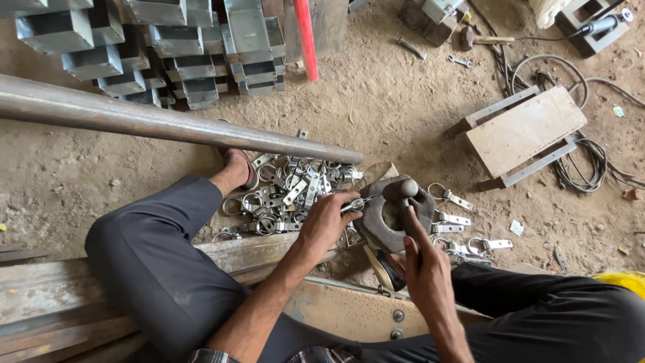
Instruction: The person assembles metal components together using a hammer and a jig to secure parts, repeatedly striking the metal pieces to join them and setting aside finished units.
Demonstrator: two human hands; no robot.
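My left hand (327,222) pinches a small metal ring clamp (357,204) and rests it on a dark, worn iron block with a hole in its middle (383,216). My right hand (423,263) grips the handle of a hammer, whose rounded head (408,187) sits just above the block. A pile of shiny metal ring clamps (285,195) lies on the dirt to the left of the block. A few separate clamps (460,225) lie to its right.
A long steel pipe (154,122) crosses above my left knee. Stacked metal channel pieces (154,47) sit at the back left, beside a red rod (306,37). A low wooden stool (525,130), coiled cables (591,168) and wooden planks (47,296) surround me.
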